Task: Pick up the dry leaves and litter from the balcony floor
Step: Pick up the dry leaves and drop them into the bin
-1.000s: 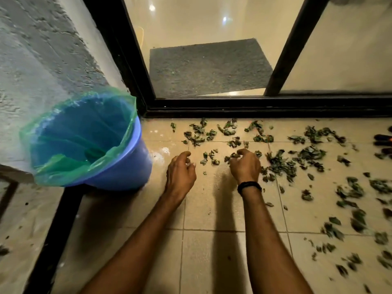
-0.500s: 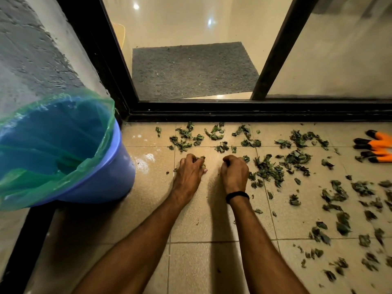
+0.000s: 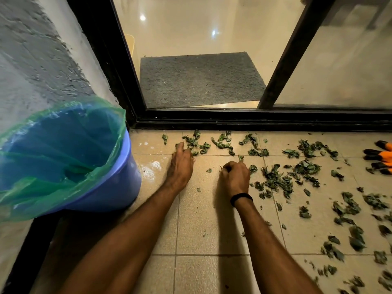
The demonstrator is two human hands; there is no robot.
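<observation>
Gathered dry green leaves [image 3: 277,179] off beige tiled floor [image 3: 212,219], right hand [image 3: 234,177] fisted round some, left hand [image 3: 180,164] apparently flat, raking more; needed emptying next into green-lined blue bucket [image 3: 125,177].

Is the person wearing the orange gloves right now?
No: left hand and right hand are bare; the orange gloves lie on the floor at the right edge.
</observation>
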